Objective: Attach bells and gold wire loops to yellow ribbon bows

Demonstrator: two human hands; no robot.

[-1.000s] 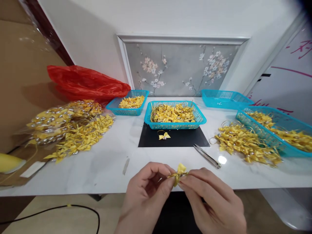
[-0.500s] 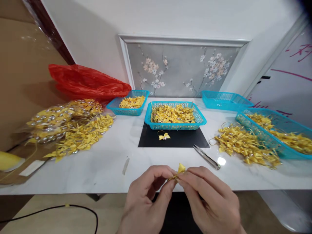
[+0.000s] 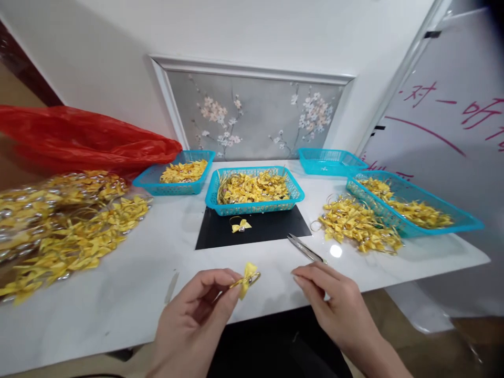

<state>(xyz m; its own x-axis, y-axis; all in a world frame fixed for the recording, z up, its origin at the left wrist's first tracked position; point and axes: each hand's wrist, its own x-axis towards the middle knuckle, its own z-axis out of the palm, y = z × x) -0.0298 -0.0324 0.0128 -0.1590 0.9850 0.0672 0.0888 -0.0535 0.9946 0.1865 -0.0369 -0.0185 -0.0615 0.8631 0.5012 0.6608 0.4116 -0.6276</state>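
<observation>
Between the thumb and forefinger of my left hand (image 3: 199, 310) is a yellow ribbon bow (image 3: 248, 280) with a bead and a thin loop, raised over the table's front part. My right hand (image 3: 334, 294) is apart from it on the right, thumb and fingertips pinched together; whatever they hold, if anything, is too small to make out. Thread snips (image 3: 306, 248) lie just beyond the right hand. Another bow (image 3: 241, 226) rests on a black mat (image 3: 271, 228), in front of a blue basket (image 3: 255, 208) full of similar bows.
At the right, a heap of bows (image 3: 358, 226) lies beside a long blue basket (image 3: 460, 219). Another blue basket (image 3: 331, 163) stands behind. More bows (image 3: 86, 231) spread at the left, near a red plastic bag (image 3: 90, 139) and a further basket (image 3: 169, 189).
My hands have parted: the right let go of the bow and moved right, while the left keeps it, now showing its loop. The view has turned right.
</observation>
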